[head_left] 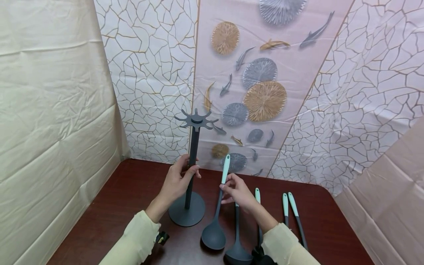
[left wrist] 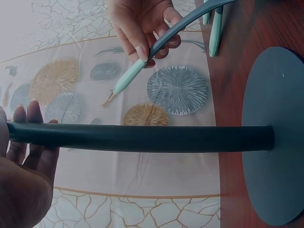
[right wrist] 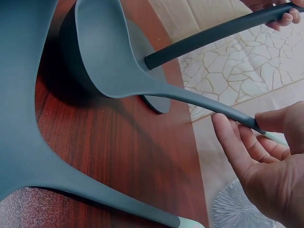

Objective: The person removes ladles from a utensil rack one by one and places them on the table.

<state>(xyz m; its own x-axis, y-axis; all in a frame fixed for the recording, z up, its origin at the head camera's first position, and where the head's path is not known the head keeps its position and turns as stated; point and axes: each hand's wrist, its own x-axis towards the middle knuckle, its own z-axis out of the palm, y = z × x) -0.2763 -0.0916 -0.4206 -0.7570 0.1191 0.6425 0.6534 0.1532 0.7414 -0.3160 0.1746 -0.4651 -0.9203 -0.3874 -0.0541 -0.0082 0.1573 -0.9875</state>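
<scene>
A dark grey utensil stand point(head_left: 193, 158) with a round base and a ring of hooks on top stands upright on the table. My left hand point(head_left: 179, 178) grips its pole about midway, thumb in front and fingers behind. In my right hand point(head_left: 240, 193), thumb and fingers pinch a ladle point(head_left: 213, 235) where its grey shaft meets the mint-green handle. The ladle is tilted, handle up and bowl low, just right of the stand's base. In the right wrist view the ladle's bowl point(right wrist: 109, 52) overlaps the base.
A second grey utensil point(head_left: 237, 254) with a broad head lies right of the ladle. Farther right are several more mint-handled utensils point(head_left: 291, 198), partly hidden by my right arm. A patterned cloth point(head_left: 261, 99) hangs behind the dark red table point(head_left: 132, 187).
</scene>
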